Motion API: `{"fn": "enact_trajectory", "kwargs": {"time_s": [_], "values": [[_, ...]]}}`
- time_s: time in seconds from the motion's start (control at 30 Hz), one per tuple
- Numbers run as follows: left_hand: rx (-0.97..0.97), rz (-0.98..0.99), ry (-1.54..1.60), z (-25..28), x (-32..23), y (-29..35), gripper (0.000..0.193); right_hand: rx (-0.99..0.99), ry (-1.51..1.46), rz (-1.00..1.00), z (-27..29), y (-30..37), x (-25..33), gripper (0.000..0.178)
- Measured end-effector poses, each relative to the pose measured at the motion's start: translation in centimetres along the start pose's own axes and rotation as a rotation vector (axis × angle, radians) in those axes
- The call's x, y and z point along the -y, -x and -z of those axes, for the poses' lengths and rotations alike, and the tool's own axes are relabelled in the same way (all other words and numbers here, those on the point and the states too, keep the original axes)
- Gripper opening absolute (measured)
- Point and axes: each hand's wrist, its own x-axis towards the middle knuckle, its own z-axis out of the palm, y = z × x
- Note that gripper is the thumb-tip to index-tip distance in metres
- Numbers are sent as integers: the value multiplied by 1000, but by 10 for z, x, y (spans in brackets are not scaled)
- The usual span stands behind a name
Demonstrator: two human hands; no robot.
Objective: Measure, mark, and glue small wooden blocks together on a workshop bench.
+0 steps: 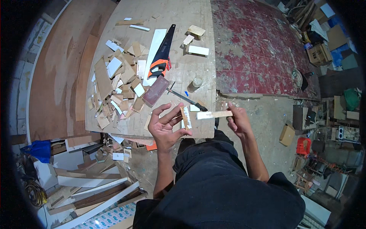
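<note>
You were at the fitting stage, as I read it: two small offcuts brought together in the air above the near edge of the worktable [160, 23], just below the middle of the frame. Your left hand [166, 128] pinched a short wood block [185, 117] between thumb and fingertips, holding it roughly upright with its pale face turned toward you, the palm up and the fingers spread and curled. Your right hand [238, 121] gripped a thin wood strip [214, 114] by its right end, thumb on top, the strip lying nearly level and pointing left so that its pale tip came to the top of the block; whether the two pieces touched I could not tell. Both forearms rose from the lower edge, bent in over your dark-clad lap. The next move, in my judgement, called for steady wrists and a fine lining-up of the strip's end against the block, with neither pinch slackening. Behind your hands on the table lay a brush [187, 100], a sanding block [155, 91], a small jar [196, 83], an orange-handled handsaw [163, 53], and a heap of wood scraps [114, 87] toward the upper left.
</note>
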Motion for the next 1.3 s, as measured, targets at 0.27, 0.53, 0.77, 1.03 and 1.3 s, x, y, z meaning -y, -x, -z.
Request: {"fn": "enact_trajectory", "kwargs": {"time_s": [0.27,0.53,0.77,1.03,1.3], "values": [[-136,-37,-36,41,7,29,86,-351,303,380,39,-124,-16,41],[-341,32,-137,73,7,77,85,-374,964,700,14,-200,-24,33],[-429,132,-181,79,8,94,80,-331,1289,779,1,-253,-31,32],[-573,454,-315,108,106,140,73,-469,1380,891,-9,-240,-48,39],[-675,512,-269,102,231,182,74,-298,1134,803,-2,-162,-106,27]]}}
